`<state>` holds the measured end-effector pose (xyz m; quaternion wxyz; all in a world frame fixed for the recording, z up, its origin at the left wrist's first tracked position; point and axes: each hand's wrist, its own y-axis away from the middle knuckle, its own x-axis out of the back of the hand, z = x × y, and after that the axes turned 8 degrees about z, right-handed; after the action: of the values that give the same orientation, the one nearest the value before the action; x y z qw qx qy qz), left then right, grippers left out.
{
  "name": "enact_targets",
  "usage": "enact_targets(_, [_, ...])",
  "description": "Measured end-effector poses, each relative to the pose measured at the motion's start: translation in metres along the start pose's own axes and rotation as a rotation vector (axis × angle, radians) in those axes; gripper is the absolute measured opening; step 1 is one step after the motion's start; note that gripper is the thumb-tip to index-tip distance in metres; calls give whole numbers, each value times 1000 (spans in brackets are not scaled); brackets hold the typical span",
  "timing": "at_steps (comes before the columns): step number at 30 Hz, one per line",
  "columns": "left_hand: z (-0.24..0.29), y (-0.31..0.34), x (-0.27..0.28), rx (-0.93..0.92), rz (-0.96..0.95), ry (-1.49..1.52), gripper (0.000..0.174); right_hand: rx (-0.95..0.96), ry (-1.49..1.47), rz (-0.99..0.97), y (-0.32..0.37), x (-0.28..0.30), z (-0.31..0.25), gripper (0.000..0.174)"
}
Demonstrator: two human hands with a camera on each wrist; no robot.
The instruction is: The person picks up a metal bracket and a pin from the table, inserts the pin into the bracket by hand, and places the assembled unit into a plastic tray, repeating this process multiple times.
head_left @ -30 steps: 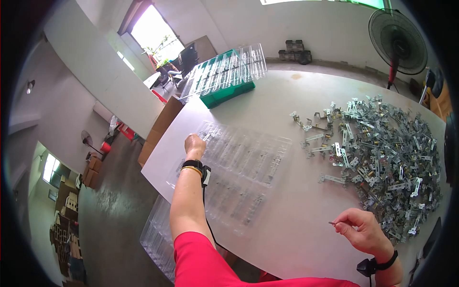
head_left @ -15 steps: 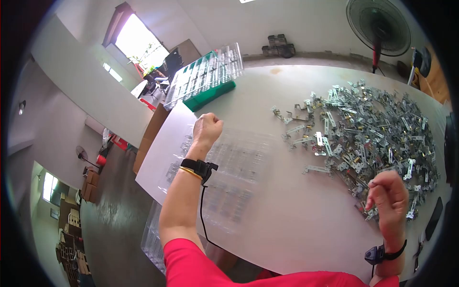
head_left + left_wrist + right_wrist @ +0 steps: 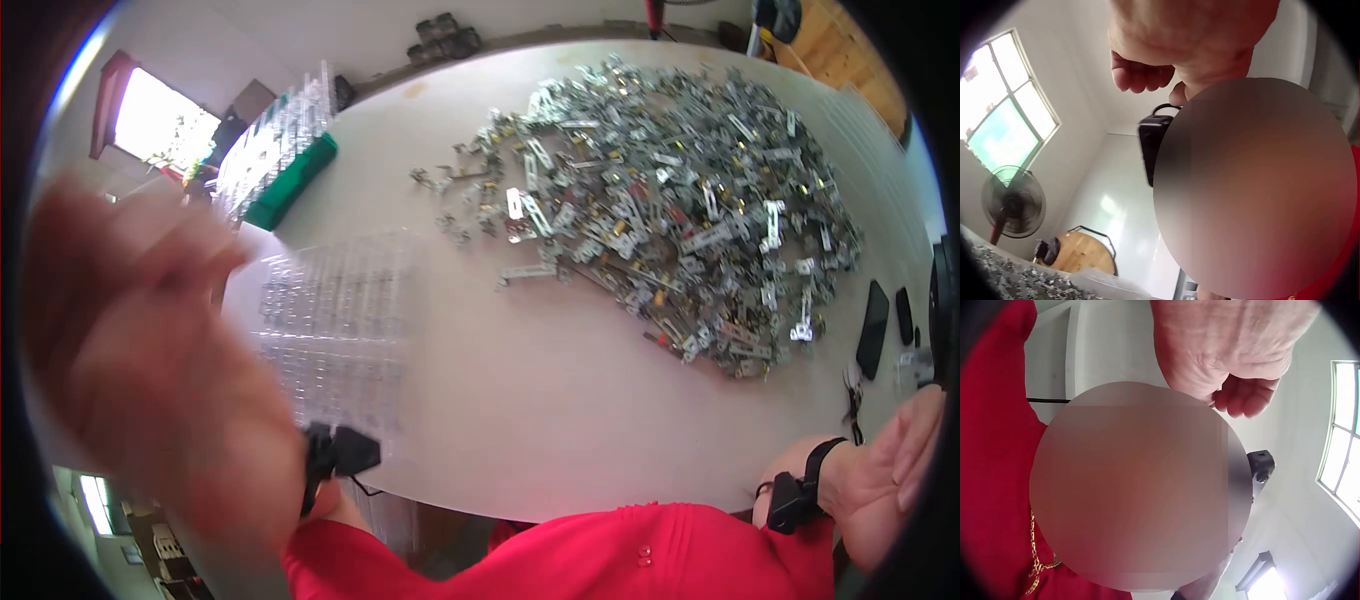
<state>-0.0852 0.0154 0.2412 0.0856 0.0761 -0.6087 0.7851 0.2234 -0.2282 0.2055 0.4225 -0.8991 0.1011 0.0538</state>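
Large and blurred, my left hand (image 3: 165, 360) is raised close to the head camera, in front of the table's left side. In the left wrist view the left hand (image 3: 1191, 44) has loosely curled fingers, with nothing visible in them. My right hand (image 3: 885, 480) is at the right edge of the head view, palm partly showing and fingers loosely bent. The right wrist view shows the right hand (image 3: 1235, 356) with bent fingers and no object visible. Clear plastic trays (image 3: 340, 295) lie on the table, partly behind the left hand. Small metal parts (image 3: 650, 210) form a wide pile.
A green container (image 3: 292, 185) with clear trays stands at the table's far left. On the right side of the table (image 3: 530, 400) lie a black flat object (image 3: 873, 330) and a dark-handled tool (image 3: 852, 405). A fan (image 3: 1013, 200) appears in the left wrist view.
My left hand has come up from over the trays toward the head camera. My right hand has moved away from the pile to the right edge. The head view has shifted right and down.
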Motion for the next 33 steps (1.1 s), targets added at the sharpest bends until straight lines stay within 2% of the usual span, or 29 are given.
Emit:
enact_targets(3, [39, -3, 25, -216, -80, 151, 29, 48, 151, -74, 2, -6, -10, 25])
enact_targets(6, [57, 1, 34, -314, -147, 189, 29, 65, 230, -92, 4, -9, -13, 23])
enact_targets(18, [61, 23, 39, -344, -130, 221, 29, 106, 382, -140, 7, -24, -23, 19])
enact_targets(23, [56, 32, 42, -340, -107, 221, 29, 183, 450, -130, 14, -29, -15, 20])
enact_targets(25, [55, 34, 43, -337, -99, 224, 29, 293, 558, -35, 26, -35, -7, 21])
enact_targets(27, [54, 35, 44, -328, -105, 228, 29, 288, 724, 176, 25, -35, -8, 23])
enact_targets(28, [53, 35, 43, -324, -109, 227, 29, 135, 590, -39, 9, -17, -19, 21])
enact_targets(30, [52, 36, 43, -319, -107, 235, 28, -18, 451, -246, -11, -6, -30, 20])
enact_targets(33, [49, 36, 41, -304, -115, 249, 28, 33, 503, -172, -20, -11, -29, 18])
